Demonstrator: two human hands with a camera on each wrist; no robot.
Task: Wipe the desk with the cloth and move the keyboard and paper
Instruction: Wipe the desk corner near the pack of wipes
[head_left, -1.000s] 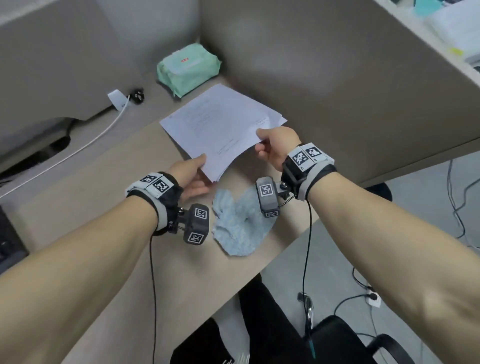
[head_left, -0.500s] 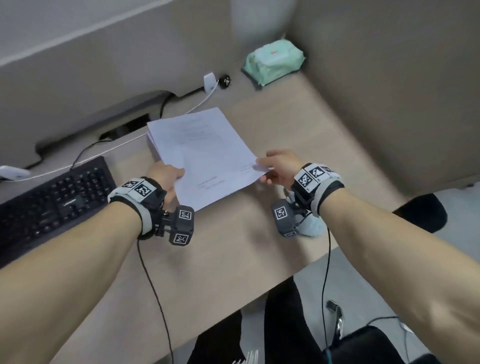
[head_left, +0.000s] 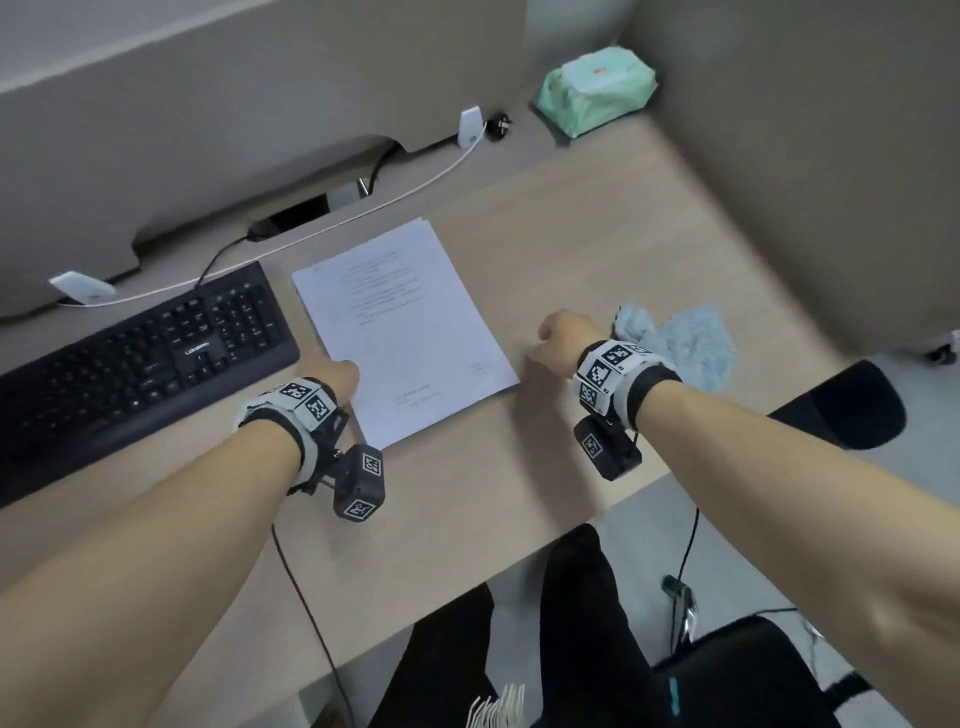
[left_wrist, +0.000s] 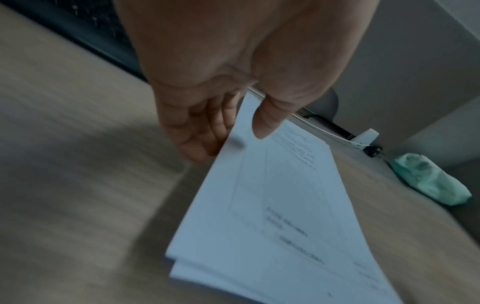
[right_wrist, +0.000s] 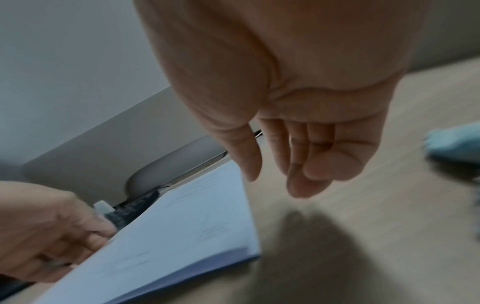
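A thin stack of white printed paper (head_left: 402, 332) lies on the wooden desk (head_left: 597, 249), just right of the black keyboard (head_left: 140, 353). My left hand (head_left: 340, 376) pinches the paper's left edge, thumb on top (left_wrist: 267, 123) and fingers (left_wrist: 205, 131) beneath; that edge is slightly raised. My right hand (head_left: 558, 343) hovers just off the paper's right edge, fingers (right_wrist: 309, 164) loosely curled and holding nothing. The paper (right_wrist: 166, 236) shows in the right wrist view too. A crumpled light-blue cloth (head_left: 685, 338) lies on the desk behind my right wrist.
A green pack of wet wipes (head_left: 597, 96) sits in the far right corner by the partition. A white cable (head_left: 415, 184) and plugs run along the desk's back edge, near a cable opening (head_left: 296, 215). A black chair (head_left: 841, 405) stands at the right.
The paper has been carried left from the far right corner and set down beside the keyboard. My right hand has let go of its edge; the left still pinches it.
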